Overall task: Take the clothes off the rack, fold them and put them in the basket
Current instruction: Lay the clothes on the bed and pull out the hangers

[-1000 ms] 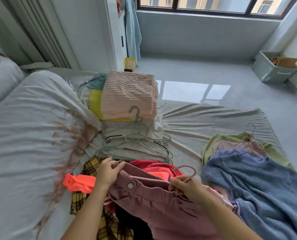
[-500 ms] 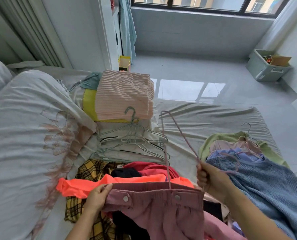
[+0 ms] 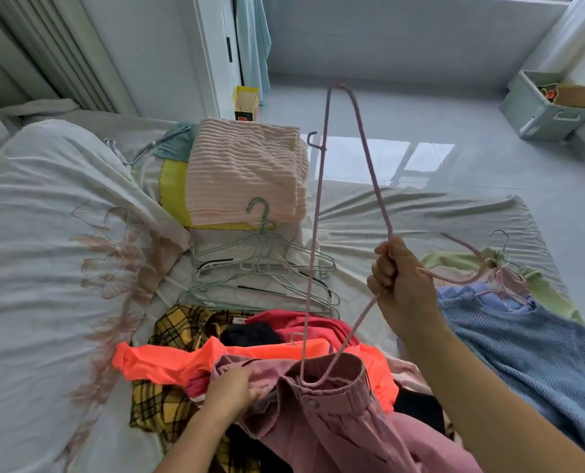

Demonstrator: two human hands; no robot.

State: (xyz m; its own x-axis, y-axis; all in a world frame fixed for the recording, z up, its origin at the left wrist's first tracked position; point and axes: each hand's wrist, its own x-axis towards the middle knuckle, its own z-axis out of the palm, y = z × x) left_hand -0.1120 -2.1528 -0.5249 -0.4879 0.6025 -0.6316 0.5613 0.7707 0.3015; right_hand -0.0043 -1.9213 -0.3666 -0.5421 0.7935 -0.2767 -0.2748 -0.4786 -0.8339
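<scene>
My right hand (image 3: 398,285) grips a pink wire hanger (image 3: 369,165) near its hook and holds it up on end; its lower corner still sits inside the waistband of dusty-pink trousers (image 3: 332,418). My left hand (image 3: 231,392) grips the trousers' waistband at the left, over a heap of clothes: a neon-orange piece (image 3: 168,361), a yellow plaid shirt (image 3: 178,322) and a red garment (image 3: 304,324). A folded stack topped by a pink ribbed item (image 3: 246,172) lies farther back on the bed.
A pile of bare wire hangers (image 3: 260,271) lies between the stack and the heap. At right a blue knit sweater (image 3: 536,356) covers other hung clothes. A white duvet (image 3: 45,233) fills the left. A grey bin (image 3: 547,107) stands on the floor far right.
My right hand has lifted the pink hanger higher and tipped it upright, drawing most of it out of the trousers' waistband. My left hand has bunched the waistband and slid right.
</scene>
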